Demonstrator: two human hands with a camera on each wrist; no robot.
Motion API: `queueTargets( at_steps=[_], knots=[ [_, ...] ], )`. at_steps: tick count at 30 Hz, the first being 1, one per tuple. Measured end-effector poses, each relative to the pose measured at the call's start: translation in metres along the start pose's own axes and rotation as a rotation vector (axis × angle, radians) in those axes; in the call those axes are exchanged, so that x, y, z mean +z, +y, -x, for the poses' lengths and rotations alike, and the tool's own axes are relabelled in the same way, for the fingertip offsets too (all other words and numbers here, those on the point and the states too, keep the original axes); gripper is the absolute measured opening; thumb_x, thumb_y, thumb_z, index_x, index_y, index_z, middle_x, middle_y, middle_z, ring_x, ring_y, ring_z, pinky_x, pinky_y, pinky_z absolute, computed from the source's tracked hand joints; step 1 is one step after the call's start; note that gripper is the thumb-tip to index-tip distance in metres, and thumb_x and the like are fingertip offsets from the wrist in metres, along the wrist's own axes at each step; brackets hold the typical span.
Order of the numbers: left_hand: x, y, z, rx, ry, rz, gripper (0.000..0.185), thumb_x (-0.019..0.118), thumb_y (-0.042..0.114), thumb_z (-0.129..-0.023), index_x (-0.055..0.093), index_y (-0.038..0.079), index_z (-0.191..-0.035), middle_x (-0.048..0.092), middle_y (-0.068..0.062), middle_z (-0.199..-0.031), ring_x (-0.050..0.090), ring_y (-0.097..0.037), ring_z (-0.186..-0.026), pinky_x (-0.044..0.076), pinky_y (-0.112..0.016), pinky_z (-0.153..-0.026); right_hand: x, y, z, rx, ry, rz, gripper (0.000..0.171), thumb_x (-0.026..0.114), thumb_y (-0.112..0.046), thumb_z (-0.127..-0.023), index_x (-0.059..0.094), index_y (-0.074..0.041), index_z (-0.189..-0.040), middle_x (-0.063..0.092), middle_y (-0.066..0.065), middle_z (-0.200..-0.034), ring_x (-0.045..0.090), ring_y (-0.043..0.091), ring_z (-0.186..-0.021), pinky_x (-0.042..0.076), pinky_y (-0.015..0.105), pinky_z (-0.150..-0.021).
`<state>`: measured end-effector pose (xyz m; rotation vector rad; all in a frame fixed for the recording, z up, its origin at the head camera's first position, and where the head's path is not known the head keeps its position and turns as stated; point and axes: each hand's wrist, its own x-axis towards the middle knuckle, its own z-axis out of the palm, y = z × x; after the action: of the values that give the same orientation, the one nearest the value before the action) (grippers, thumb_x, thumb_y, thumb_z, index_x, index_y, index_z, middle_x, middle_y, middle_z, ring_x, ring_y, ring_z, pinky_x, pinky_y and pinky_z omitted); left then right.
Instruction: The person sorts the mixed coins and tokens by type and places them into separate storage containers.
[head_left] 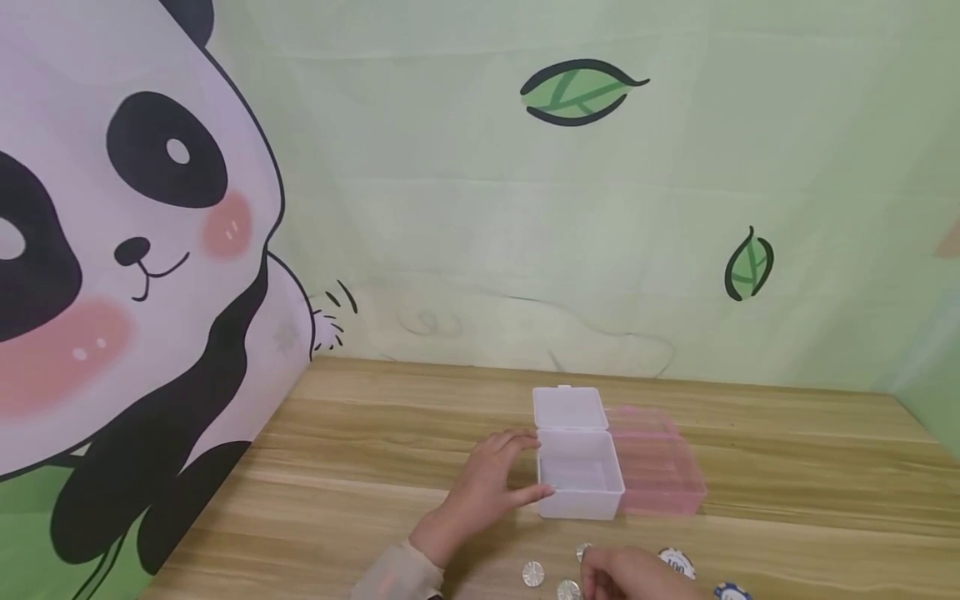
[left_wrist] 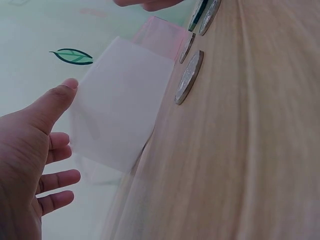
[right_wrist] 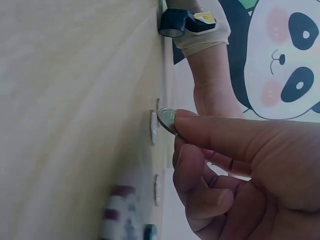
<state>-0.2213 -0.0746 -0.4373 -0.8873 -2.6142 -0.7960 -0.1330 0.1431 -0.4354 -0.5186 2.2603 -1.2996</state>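
Note:
An open-lidded white plastic box (head_left: pixel 581 504) stands on the table with its inside showing bare. My left hand (head_left: pixel 487 487) rests at its left side, the thumb touching the front left corner and the spread fingers reaching the side farther back. Between the thumb and index finger, my right hand (right_wrist: pixel 225 155) pinches a silver coin (right_wrist: pixel 167 119) just above the tabletop; in the head view this coin is not clearly seen. Loose silver coins lie near that hand: one coin (head_left: pixel 533 573) to the left, another coin (head_left: pixel 568 590) closer, and a third coin (head_left: pixel 583 551) partly behind the fingers.
A translucent pink box (head_left: pixel 660 475) stands against the white box's right side. A poker chip (head_left: pixel 677 562) marked 100 and a blue-edged chip (head_left: pixel 731 592) lie to the right of my right hand. Behind the wooden table (head_left: pixel 360 433) hangs a panda-printed cloth (head_left: pixel 450 167).

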Motion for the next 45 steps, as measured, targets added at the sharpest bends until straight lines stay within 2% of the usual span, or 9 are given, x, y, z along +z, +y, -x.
queueTargets(
  at_steps=[2,4,6,12,20,24,27,35,45],
  knots=[
    [0.000,0.000,0.000,0.004,0.001,-0.003,0.056,0.071,0.045,-0.081,0.059,0.011,-0.124,0.058,-0.004,-0.133,0.053,-0.022,-0.124,0.041,-0.043,-0.107,-0.007,-0.001,0.001,-0.152,-0.030,0.142,0.005,0.060,-0.011,-0.085,0.059,-0.012,-0.080,0.050,-0.015,-0.064,0.044,-0.006,-0.059,0.040,0.015,-0.052],
    [0.000,0.000,0.000,0.006,0.001,-0.005,0.055,0.072,0.044,-0.082,0.059,0.010,-0.123,0.059,-0.004,-0.133,0.054,-0.023,-0.123,0.041,-0.043,-0.106,-0.014,-0.003,0.002,-0.315,-0.035,0.280,0.010,0.065,-0.009,-0.085,0.057,-0.014,-0.084,0.052,-0.016,-0.068,0.044,-0.011,-0.063,0.042,0.014,-0.054],
    [0.000,-0.001,0.000,0.004,-0.001,-0.005,0.055,0.072,0.044,-0.082,0.059,0.010,-0.123,0.059,-0.005,-0.132,0.054,-0.023,-0.123,0.041,-0.044,-0.107,-0.019,-0.006,0.003,-0.346,-0.044,0.271,0.009,0.065,-0.013,-0.088,0.057,-0.015,-0.086,0.054,-0.014,-0.070,0.045,-0.011,-0.064,0.044,0.015,-0.055],
    [0.000,-0.001,0.000,0.002,0.001,-0.005,0.056,0.071,0.045,-0.081,0.059,0.010,-0.124,0.059,-0.005,-0.133,0.054,-0.023,-0.123,0.041,-0.045,-0.106,-0.027,-0.015,0.004,-0.355,-0.040,0.211,0.009,0.065,-0.015,-0.090,0.057,-0.013,-0.089,0.055,-0.013,-0.074,0.046,-0.009,-0.065,0.045,0.016,-0.056],
    [0.000,0.000,0.000,-0.004,-0.005,-0.012,0.057,0.070,0.047,-0.081,0.058,0.012,-0.124,0.058,-0.002,-0.134,0.053,-0.022,-0.124,0.040,-0.043,-0.108,-0.041,-0.024,0.000,-0.344,0.012,0.256,0.017,0.065,-0.028,-0.090,0.056,-0.014,-0.088,0.063,-0.010,-0.079,0.048,-0.008,-0.069,0.046,0.017,-0.059],
    [0.000,0.000,0.000,0.011,0.004,-0.019,0.056,0.070,0.047,-0.081,0.058,0.012,-0.123,0.058,-0.003,-0.134,0.053,-0.022,-0.123,0.041,-0.043,-0.107,-0.048,-0.025,-0.007,-0.415,0.058,0.272,0.015,0.065,-0.021,-0.090,0.055,-0.010,-0.088,0.063,-0.003,-0.078,0.048,-0.007,-0.070,0.047,0.018,-0.058],
    [0.000,-0.001,0.000,0.016,0.008,-0.021,0.056,0.070,0.047,-0.081,0.058,0.012,-0.123,0.058,-0.003,-0.134,0.054,-0.022,-0.123,0.041,-0.043,-0.106,-0.053,-0.028,-0.012,-0.424,0.087,0.261,0.014,0.066,-0.018,-0.090,0.055,-0.010,-0.087,0.061,-0.002,-0.077,0.048,-0.005,-0.070,0.047,0.018,-0.058],
    [-0.001,0.000,0.000,0.012,-0.004,-0.011,0.056,0.070,0.047,-0.082,0.058,0.011,-0.123,0.058,-0.003,-0.133,0.054,-0.022,-0.123,0.042,-0.043,-0.106,-0.064,-0.036,-0.028,-0.374,0.130,0.204,0.015,0.066,-0.013,-0.088,0.055,-0.002,-0.088,0.061,0.004,-0.076,0.051,-0.002,-0.064,0.047,0.019,-0.054],
    [-0.002,0.000,-0.001,-0.003,-0.022,-0.017,0.055,0.069,0.047,-0.083,0.058,0.013,-0.124,0.058,-0.001,-0.134,0.053,-0.021,-0.124,0.041,-0.042,-0.107,-0.074,-0.040,-0.048,-0.232,0.187,0.304,0.012,0.064,-0.016,-0.091,0.057,-0.007,-0.090,0.059,0.000,-0.076,0.050,0.002,-0.065,0.044,0.018,-0.057]
  ],
)
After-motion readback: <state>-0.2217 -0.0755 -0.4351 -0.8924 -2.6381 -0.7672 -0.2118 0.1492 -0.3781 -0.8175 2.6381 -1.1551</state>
